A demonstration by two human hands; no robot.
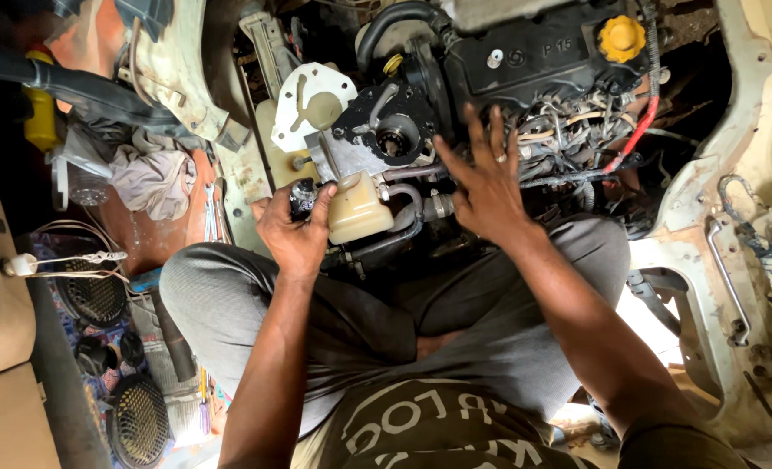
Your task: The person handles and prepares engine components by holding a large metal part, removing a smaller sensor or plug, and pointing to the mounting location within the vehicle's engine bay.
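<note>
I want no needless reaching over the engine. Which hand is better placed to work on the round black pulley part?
Probably the right hand: its spread fingers rest beside the black pulley part. The left hand grips a small dark part lower down.

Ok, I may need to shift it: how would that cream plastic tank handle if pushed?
The tank looks thin-walled, so probably light and slightly flexible. Hoses crowd beside it, so it likely resists pushing. The left hand grips a dark part beside it; grime suggests slipperiness.

Bare forearms, no sleeves in view. Ring (pixel 502 158) on a finger of the right hand (pixel 488 187). Grey trousers (pixel 377 326) over crossed legs. Olive shirt (pixel 455 430) with pale printed lettering.
</note>
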